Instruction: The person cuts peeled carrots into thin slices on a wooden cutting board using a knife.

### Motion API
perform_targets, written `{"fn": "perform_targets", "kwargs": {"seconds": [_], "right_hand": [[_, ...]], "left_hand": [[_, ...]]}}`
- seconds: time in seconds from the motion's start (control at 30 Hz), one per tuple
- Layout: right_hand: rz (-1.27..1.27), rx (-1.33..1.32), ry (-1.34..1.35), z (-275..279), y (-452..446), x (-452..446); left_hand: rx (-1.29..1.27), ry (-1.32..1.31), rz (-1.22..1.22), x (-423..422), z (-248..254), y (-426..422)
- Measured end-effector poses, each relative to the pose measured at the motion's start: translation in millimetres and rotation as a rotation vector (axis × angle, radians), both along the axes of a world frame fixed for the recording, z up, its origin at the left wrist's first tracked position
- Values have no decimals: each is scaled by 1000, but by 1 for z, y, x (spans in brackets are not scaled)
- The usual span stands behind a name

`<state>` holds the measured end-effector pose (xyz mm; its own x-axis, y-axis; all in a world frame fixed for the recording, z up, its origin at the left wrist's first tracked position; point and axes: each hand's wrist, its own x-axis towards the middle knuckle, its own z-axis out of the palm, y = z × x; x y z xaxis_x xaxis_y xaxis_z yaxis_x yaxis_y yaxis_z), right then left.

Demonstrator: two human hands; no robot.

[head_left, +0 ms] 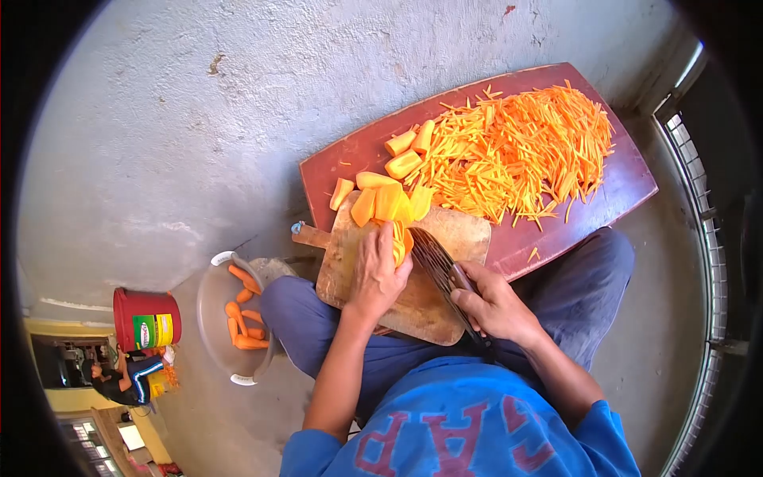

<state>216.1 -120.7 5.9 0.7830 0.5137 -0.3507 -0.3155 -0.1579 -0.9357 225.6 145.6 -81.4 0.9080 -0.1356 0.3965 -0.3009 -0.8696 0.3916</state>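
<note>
My left hand [377, 273] presses a stack of carrot slices [402, 241] against the wooden cutting board [429, 298], its fingers closed around them. In my right hand [497, 304] is the dark handle of a knife [435, 266], whose wide blade lies right beside the slices. Behind my left hand, flat carrot slices [389, 202] rest on the board's far edge. Peeled carrot chunks [404, 164] sit just past them. A big heap of carrot strips [517, 151] spreads over the dark red table [612, 187].
To my left, a grey basin [213, 318] on the floor holds several whole carrots [248, 326]. A red bucket [121, 319] stands beyond it. Another person [127, 379] is in the background at far left. A rough pale wall [238, 119] rises behind the table.
</note>
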Motion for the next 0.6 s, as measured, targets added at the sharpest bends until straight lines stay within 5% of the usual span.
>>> {"fn": "perform_targets", "kwargs": {"seconds": [0.2, 0.6], "right_hand": [[-23, -15, -161, -17, 5, 19], [-97, 70, -45, -13, -29, 17]], "left_hand": [[59, -63, -113, 36, 6, 19], [234, -158, -163, 56, 20, 31]]}}
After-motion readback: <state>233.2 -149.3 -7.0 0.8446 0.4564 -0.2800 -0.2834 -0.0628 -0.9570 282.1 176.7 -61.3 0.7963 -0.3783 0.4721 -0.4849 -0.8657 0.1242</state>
